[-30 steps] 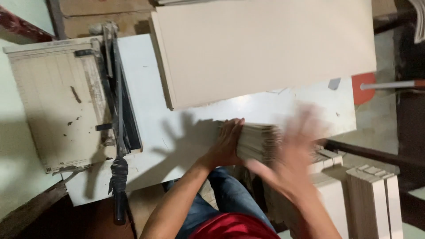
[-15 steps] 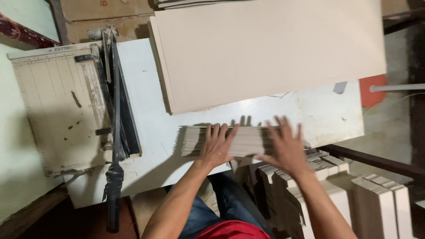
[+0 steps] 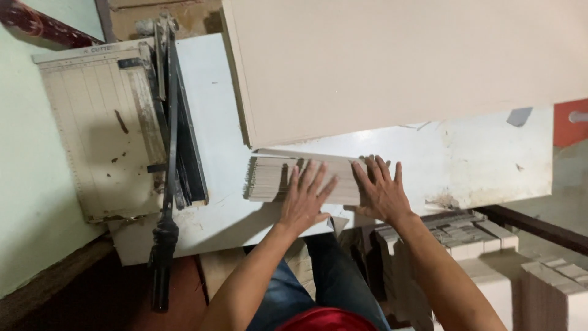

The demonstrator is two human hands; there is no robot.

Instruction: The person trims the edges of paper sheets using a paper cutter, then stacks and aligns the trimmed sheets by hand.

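A stack of narrow pale paper strips lies on the white table, just below a big pile of large beige sheets. My left hand rests flat on the stack's middle, fingers spread. My right hand lies flat on the stack's right end, fingers apart. Neither hand grips anything; both press down on the strips.
A lever paper cutter with a long black-handled blade arm sits at the table's left. Bundles of cut strips stand below the table edge at right. A red object lies at far right.
The stack has come onto the table and slid left toward the cutter. My right hand, blurred in motion a second ago, now rests flat on the strips beside the left hand.
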